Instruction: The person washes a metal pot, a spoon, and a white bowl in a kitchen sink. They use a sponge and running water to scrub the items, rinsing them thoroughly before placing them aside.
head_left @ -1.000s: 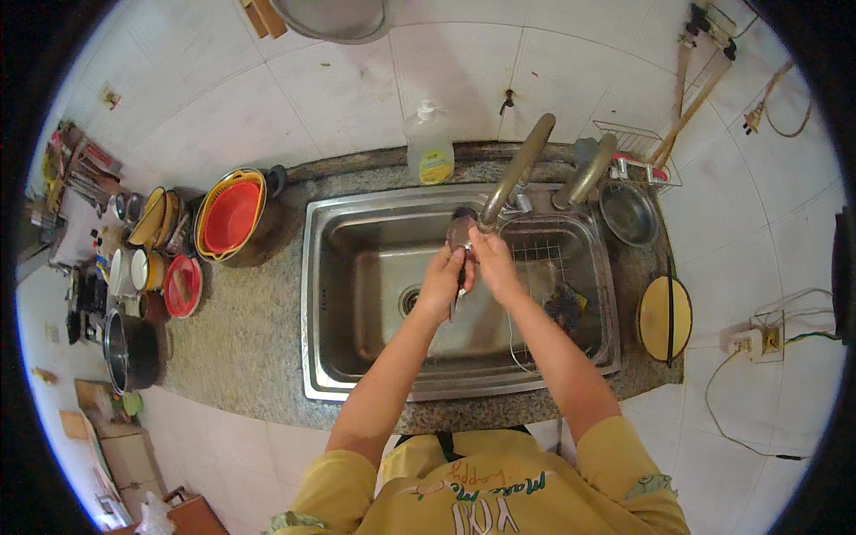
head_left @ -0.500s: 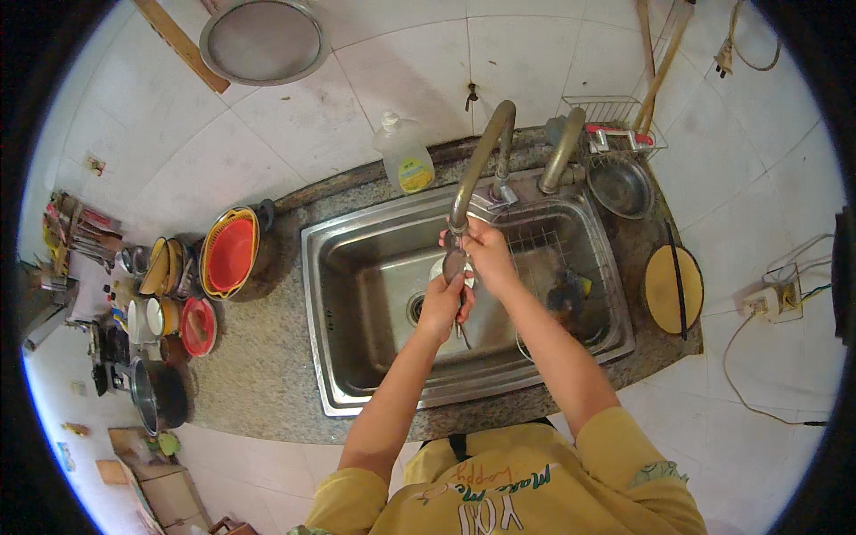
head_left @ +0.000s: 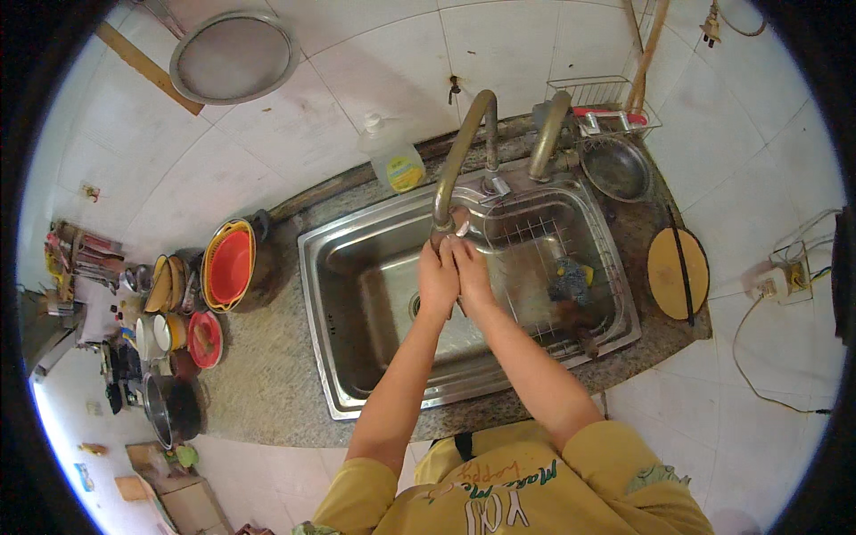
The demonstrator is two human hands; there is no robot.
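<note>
2 hands [head_left: 437,278] together, faucet [head_left: 456,156] above, sink [head_left: 382,276] below

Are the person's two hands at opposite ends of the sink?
No, the left hand and right hand are close together below the spout of the curved faucet.

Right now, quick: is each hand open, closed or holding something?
Left hand: by the faucet, grip mostly hidden, can't tell.
Right hand: close against the left, grip mostly hidden too, can't tell.
</note>
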